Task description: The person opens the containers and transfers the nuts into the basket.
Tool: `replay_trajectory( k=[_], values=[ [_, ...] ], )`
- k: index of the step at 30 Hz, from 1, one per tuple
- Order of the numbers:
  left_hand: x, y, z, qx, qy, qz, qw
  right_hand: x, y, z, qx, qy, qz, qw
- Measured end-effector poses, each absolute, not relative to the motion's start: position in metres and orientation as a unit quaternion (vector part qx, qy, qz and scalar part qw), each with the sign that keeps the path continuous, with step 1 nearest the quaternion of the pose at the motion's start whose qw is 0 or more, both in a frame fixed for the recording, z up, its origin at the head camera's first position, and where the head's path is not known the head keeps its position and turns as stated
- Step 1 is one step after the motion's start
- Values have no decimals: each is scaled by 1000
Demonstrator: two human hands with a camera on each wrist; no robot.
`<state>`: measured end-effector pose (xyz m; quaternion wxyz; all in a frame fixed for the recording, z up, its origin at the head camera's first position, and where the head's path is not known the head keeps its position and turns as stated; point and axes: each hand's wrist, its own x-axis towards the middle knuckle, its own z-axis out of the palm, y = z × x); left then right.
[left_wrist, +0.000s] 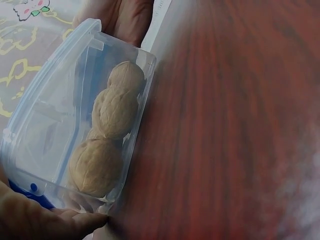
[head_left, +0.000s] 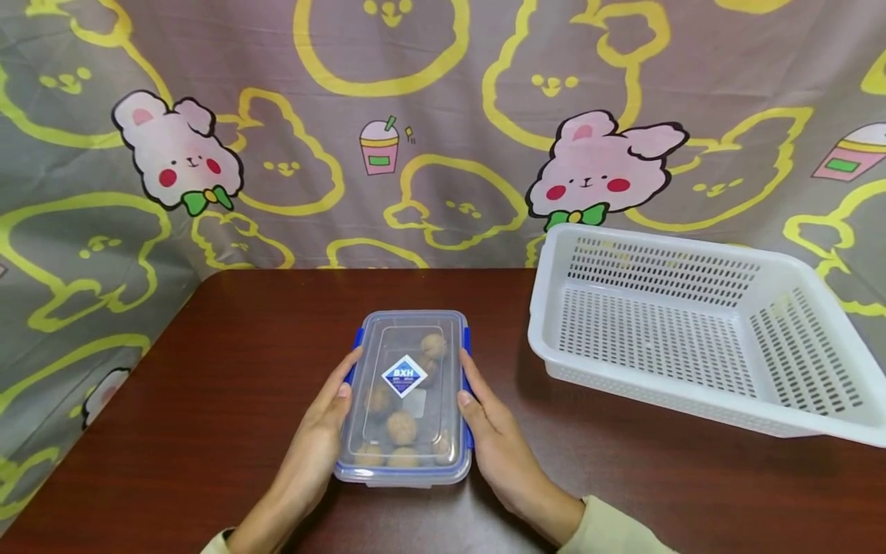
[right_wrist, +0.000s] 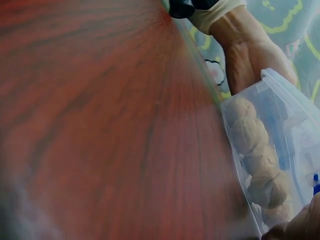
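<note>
A clear plastic lidded container [head_left: 436, 400] with blue side clips sits in the middle of the head view, its short side toward me. Its lid carries a blue and white diamond label [head_left: 404, 375]. Several walnuts [head_left: 401, 428] lie inside; both wrist views show walnuts [left_wrist: 95, 167] lined up along the transparent wall. My left hand [head_left: 314, 435] grips the container's left side, thumb by the lid's edge. On the opposite side my right hand [head_left: 501, 454] holds it the same way. The fingers under the lower edges are partly hidden in the head view.
A white perforated plastic basket [head_left: 651, 388] stands on the right of the dark red-brown wooden table [head_left: 228, 369]. Behind the table hangs a grey cloth [head_left: 443, 115] with yellow outlines and cartoon rabbits. The table's left edge runs diagonally beside the cloth.
</note>
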<state>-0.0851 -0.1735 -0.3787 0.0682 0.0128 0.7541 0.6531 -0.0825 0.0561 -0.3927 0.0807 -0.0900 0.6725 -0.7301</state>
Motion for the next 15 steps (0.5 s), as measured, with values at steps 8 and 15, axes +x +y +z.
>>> replay_trajectory(
  k=[8, 15],
  values=[
    [-85, -174, -378, 7, 768, 638, 56, -77, 49, -392, -63, 666, -739, 76],
    [-86, -172, -379, 11, 758, 650, 54, -70, 48, -391, -64, 679, -728, 72]
  ],
)
